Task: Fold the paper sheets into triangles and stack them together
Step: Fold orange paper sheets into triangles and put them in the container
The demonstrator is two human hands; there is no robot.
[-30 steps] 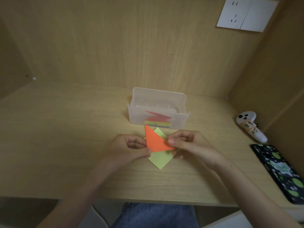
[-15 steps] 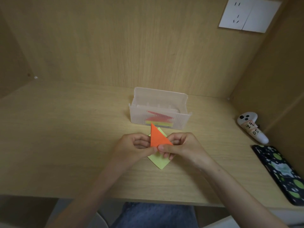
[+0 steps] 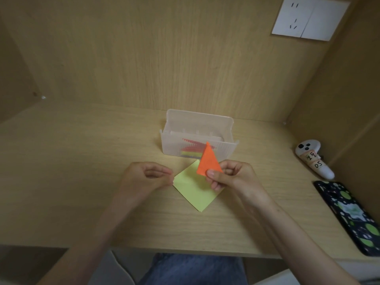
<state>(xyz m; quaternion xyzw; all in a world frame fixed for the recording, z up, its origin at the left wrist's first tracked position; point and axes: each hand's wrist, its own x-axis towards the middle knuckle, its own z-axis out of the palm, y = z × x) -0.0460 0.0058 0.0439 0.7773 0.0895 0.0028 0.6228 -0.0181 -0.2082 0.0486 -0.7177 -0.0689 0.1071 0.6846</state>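
Looks down on a pale wooden desk [image 3: 82, 202] inside a cubby. Shows, at the back, a clear plastic box [image 3: 197, 124] with coloured paper sheets [image 3: 191, 153] inside. Just in front of it, flat on the desk as a diamond, a yellow-green sheet [image 3: 197, 194], creased across. Meets its left corner with the curled left hand [image 3: 148, 177]; cannot tell whether pinching or only touching. Pinches with the right hand [image 3: 232, 179], thumb over fingers, the lower corner of a folded orange triangle [image 3: 207, 161], raised above the sheet, tip up before the box. Probably feather-light, limp, easily creased; best taken gently at a corner or along the fold
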